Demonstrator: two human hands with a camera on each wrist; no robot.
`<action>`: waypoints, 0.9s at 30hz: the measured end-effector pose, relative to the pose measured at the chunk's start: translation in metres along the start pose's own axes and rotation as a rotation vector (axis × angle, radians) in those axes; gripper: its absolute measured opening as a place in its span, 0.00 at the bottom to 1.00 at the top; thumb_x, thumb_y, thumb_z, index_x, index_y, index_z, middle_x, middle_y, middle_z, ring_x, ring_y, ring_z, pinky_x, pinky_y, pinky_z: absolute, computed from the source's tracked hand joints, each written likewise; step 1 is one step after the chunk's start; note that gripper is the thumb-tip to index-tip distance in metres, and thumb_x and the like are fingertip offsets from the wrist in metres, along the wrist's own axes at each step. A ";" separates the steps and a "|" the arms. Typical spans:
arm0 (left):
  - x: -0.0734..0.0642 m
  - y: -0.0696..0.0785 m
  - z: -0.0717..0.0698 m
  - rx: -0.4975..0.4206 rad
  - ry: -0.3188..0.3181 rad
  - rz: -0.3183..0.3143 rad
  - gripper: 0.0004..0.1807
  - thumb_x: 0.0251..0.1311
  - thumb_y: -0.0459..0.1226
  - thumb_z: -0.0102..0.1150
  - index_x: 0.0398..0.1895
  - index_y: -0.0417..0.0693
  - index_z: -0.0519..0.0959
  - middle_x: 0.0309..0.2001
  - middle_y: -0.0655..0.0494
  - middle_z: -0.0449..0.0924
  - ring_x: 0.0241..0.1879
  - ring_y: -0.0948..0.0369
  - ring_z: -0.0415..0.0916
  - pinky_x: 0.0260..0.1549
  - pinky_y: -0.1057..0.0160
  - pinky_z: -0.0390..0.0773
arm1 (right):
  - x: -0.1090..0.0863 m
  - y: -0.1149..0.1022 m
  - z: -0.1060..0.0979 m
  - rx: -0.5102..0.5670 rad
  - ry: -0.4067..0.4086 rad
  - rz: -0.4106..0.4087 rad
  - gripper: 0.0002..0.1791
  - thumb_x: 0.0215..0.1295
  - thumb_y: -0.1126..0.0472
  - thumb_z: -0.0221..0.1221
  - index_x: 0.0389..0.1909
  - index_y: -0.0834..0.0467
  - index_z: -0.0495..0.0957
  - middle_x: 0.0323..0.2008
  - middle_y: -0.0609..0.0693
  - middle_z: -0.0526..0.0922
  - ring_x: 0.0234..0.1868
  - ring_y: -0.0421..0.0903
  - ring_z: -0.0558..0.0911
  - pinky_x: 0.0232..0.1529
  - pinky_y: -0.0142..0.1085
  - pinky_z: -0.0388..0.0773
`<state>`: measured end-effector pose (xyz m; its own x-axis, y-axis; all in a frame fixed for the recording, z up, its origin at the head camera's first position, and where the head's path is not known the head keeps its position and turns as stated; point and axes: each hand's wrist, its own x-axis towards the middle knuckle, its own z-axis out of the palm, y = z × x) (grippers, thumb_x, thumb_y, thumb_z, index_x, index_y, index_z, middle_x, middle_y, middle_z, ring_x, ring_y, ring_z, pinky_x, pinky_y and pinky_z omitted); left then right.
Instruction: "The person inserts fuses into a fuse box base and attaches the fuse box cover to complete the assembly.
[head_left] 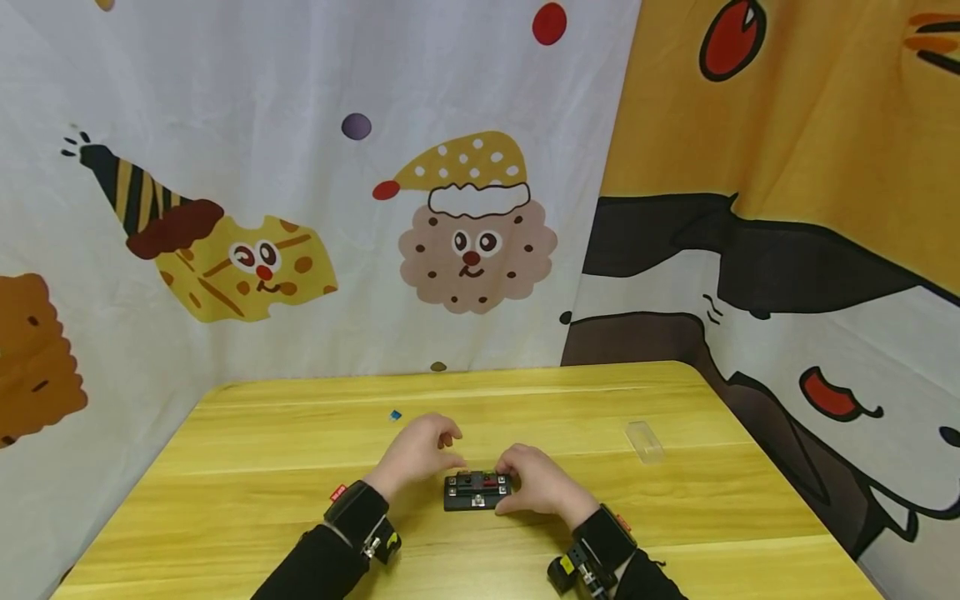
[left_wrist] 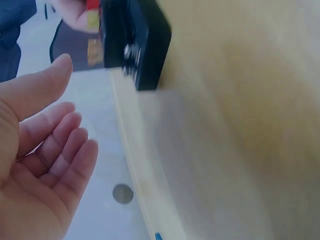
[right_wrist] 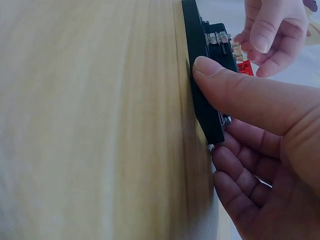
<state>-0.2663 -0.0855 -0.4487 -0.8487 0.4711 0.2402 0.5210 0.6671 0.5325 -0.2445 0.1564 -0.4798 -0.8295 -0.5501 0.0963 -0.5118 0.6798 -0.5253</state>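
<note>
one black block point(head_left: 476, 492): right hand point(head_left: 536, 481) grips its end, left hand point(head_left: 420, 450) relaxed nearby.

Looks like a curtained-off recording booth — building type beyond that, can't tell. Evidence: white fabric sheet point(head_left: 292, 175) with cartoon cheese point(head_left: 247, 275) and cookie point(head_left: 477, 287) prints behind a wood-grain counter point(head_left: 225, 467), orange cartoon sheet point(head_left: 667, 133) along the right — plus wrist-worn camera units point(head_left: 384, 537) on the person.

Black sleeves point(head_left: 318, 560), black wristbands point(head_left: 358, 512), red tag point(head_left: 338, 492)
</note>
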 end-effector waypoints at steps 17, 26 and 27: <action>0.017 -0.047 -0.028 0.100 0.177 -0.152 0.20 0.51 0.34 0.75 0.47 0.35 0.83 0.43 0.44 0.82 0.45 0.47 0.78 0.47 0.50 0.76 | -0.001 -0.001 -0.001 0.016 -0.005 -0.003 0.25 0.44 0.53 0.79 0.41 0.56 0.79 0.39 0.43 0.75 0.39 0.41 0.73 0.46 0.40 0.74; 0.027 -0.067 -0.040 0.135 0.173 -0.186 0.19 0.54 0.33 0.72 0.48 0.33 0.82 0.47 0.40 0.83 0.49 0.44 0.79 0.50 0.48 0.76 | 0.000 0.001 0.000 0.008 -0.005 0.011 0.25 0.44 0.53 0.79 0.42 0.55 0.79 0.40 0.43 0.75 0.39 0.40 0.73 0.46 0.40 0.74; 0.028 -0.069 -0.040 0.139 0.175 -0.186 0.19 0.54 0.33 0.72 0.48 0.33 0.83 0.47 0.40 0.83 0.49 0.44 0.79 0.50 0.48 0.76 | 0.000 0.000 0.000 0.011 -0.004 0.008 0.25 0.44 0.53 0.79 0.41 0.55 0.80 0.40 0.43 0.75 0.39 0.40 0.73 0.46 0.41 0.74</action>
<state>-0.3293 -0.1414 -0.4463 -0.9272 0.2344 0.2920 0.3522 0.8109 0.4673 -0.2446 0.1568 -0.4797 -0.8328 -0.5464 0.0888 -0.5026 0.6791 -0.5350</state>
